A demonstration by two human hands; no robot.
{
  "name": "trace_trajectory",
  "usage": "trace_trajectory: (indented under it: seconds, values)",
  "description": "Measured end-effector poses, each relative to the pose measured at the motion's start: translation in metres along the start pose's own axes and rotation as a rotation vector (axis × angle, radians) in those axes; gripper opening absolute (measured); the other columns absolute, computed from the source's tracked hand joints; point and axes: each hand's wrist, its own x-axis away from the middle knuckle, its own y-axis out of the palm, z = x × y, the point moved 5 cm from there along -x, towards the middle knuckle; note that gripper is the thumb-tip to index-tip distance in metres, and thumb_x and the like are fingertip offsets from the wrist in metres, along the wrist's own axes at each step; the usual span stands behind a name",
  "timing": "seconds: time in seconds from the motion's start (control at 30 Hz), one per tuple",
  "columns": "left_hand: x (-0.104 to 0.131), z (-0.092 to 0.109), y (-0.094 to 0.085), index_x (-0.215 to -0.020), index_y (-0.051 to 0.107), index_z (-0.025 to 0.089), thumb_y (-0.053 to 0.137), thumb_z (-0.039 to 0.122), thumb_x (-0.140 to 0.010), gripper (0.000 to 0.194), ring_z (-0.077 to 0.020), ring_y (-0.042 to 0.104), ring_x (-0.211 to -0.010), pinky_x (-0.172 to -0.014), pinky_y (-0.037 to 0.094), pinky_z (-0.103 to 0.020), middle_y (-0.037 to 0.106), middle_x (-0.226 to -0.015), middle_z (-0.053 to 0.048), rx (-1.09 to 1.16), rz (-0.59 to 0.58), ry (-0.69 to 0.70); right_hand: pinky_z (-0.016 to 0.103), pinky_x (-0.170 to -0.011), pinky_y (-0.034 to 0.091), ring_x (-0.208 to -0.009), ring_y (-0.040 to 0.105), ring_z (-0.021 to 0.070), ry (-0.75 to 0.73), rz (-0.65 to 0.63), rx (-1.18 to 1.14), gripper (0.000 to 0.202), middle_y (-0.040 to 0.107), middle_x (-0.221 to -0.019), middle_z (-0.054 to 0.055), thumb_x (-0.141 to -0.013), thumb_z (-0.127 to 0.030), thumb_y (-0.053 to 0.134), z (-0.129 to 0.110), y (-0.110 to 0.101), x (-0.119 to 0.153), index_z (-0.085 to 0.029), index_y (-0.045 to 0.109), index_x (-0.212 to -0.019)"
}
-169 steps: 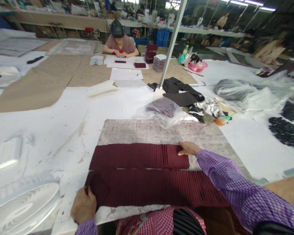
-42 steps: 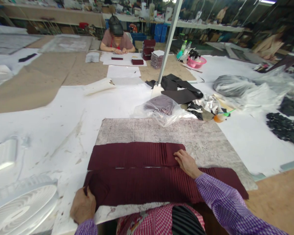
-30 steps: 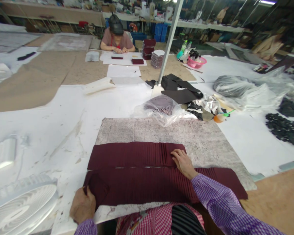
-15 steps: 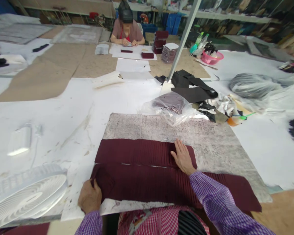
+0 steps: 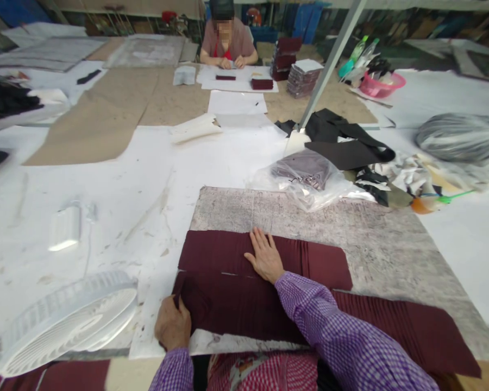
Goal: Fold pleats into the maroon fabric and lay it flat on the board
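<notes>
Right hand flat, fingers spread, palm pressing upper maroon pleated strip. Left hand closed, pinching corner of lower maroon strip just beside it. White fan left of that hand.

The right forearm's purple checked sleeve covers the middle of the nearer maroon pleated strip, and the picture's lower edge cuts the sleeve off. The left hand hides that strip's left corner; its fingers curl out of sight there. The white fan runs off the left edge. The contents of the clear plastic bag are too dim to identify.
</notes>
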Motion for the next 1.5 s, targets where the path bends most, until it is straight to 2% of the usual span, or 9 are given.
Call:
trace_trajectory:
  seconds: [0.17, 0.27, 0.43, 0.57, 0.73, 0.93, 1.2, 1.33, 1.5]
  values:
    - [0.001, 0.003, -0.008, -0.096, 0.057, 0.015, 0.033, 0.036, -0.092, 0.032, -0.0219, 0.058, -0.069, -0.058, 0.037, -0.030, 0.063, -0.076, -0.008, 0.005, 0.041, 0.035, 0.043, -0.114, 0.017, -0.139, 0.023, 0.0236, -0.212, -0.021, -0.058, 0.068, 0.032, -0.149, 0.010, -0.090, -0.058, 0.040, -0.087, 0.009, -0.034, -0.014, 0.035, -0.142]
    - [0.001, 0.004, -0.009, -0.093, 0.057, 0.016, 0.031, 0.037, -0.092, 0.033, -0.0220, 0.057, -0.063, -0.056, 0.038, -0.031, 0.062, -0.072, -0.008, 0.007, 0.061, 0.079, 0.029, -0.109, 0.030, -0.136, 0.031, 0.0125, -0.257, 0.031, -0.065, 0.056, 0.039, -0.147, 0.001, -0.097, -0.049, 0.029, -0.095, -0.021, -0.033, -0.021, 0.029, -0.145]
    - [-0.001, 0.002, -0.003, -0.095, 0.056, 0.015, 0.032, 0.036, -0.091, 0.032, -0.0221, 0.059, -0.064, -0.055, 0.039, -0.031, 0.062, -0.073, -0.008, -0.006, 0.070, 0.123, 0.053, -0.113, 0.010, -0.142, 0.011, 0.0227, 0.145, 0.299, 0.011, 0.053, 0.024, -0.153, 0.008, -0.099, -0.030, 0.020, 0.028, -0.088, 0.034, -0.020, 0.005, -0.150]
    - [-0.001, 0.002, -0.003, -0.097, 0.056, 0.015, 0.031, 0.039, -0.092, 0.035, -0.0229, 0.057, -0.063, -0.053, 0.036, -0.032, 0.061, -0.072, -0.008, -0.039, 0.067, 0.105, 0.066, -0.107, 0.005, -0.140, 0.012, 0.0357, 0.460, 0.386, 0.123, 0.060, 0.022, -0.150, 0.023, -0.097, -0.038, 0.029, 0.118, -0.082, 0.090, -0.009, 0.014, -0.147]
    - [-0.001, 0.008, -0.010, -0.095, 0.056, 0.015, 0.030, 0.038, -0.092, 0.035, -0.0222, 0.059, -0.065, -0.056, 0.039, -0.031, 0.063, -0.075, -0.009, -0.020, 0.072, 0.135, 0.058, -0.110, 0.012, -0.139, 0.020, 0.0322, 0.493, 0.351, 0.187, 0.059, 0.030, -0.148, 0.021, -0.094, -0.044, 0.034, 0.139, -0.057, 0.106, -0.008, 0.035, -0.140]
    - [0.001, 0.006, -0.015, -0.097, 0.057, 0.015, 0.030, 0.039, -0.092, 0.036, -0.0246, 0.060, -0.066, -0.054, 0.037, -0.033, 0.065, -0.078, -0.012, 0.041, 0.092, 0.112, 0.057, -0.110, 0.014, -0.138, 0.025, 0.0308, 0.522, 0.359, 0.183, 0.058, 0.033, -0.146, 0.022, -0.094, -0.043, 0.030, 0.166, -0.083, 0.129, -0.006, 0.040, -0.136]
    - [-0.001, 0.003, -0.015, -0.097, 0.057, 0.014, 0.029, 0.040, -0.090, 0.038, -0.0276, 0.060, -0.074, -0.059, 0.038, -0.034, 0.066, -0.085, -0.015, 0.241, 0.012, 0.071, 0.058, -0.111, 0.004, -0.141, 0.011, 0.0316, 0.506, 0.302, -0.068, 0.062, 0.025, -0.151, 0.019, -0.093, -0.047, 0.041, 0.070, -0.041, 0.085, -0.008, 0.034, -0.141]
    - [-0.009, -0.002, -0.028, -0.084, 0.056, 0.018, 0.034, 0.038, -0.086, 0.030, -0.0277, 0.062, -0.073, -0.064, 0.042, -0.035, 0.066, -0.079, -0.012, 0.411, -0.121, 0.086, 0.056, -0.112, 0.012, -0.137, 0.026, 0.0292, 0.394, 0.149, -0.378, 0.053, 0.036, -0.147, 0.012, -0.091, -0.046, 0.050, 0.019, -0.031, 0.054, -0.017, 0.044, -0.135]
    - [-0.010, -0.016, -0.073, -0.082, 0.058, 0.021, 0.045, 0.036, -0.076, 0.021, -0.0353, 0.064, -0.088, -0.080, 0.045, -0.045, 0.069, -0.086, -0.013, 0.678, -0.320, 0.078, 0.051, -0.106, 0.034, -0.123, 0.049, 0.0257, 0.283, 0.041, -0.798, 0.051, 0.053, -0.134, 0.013, -0.093, -0.051, 0.045, -0.036, -0.050, 0.071, -0.016, 0.049, -0.130]
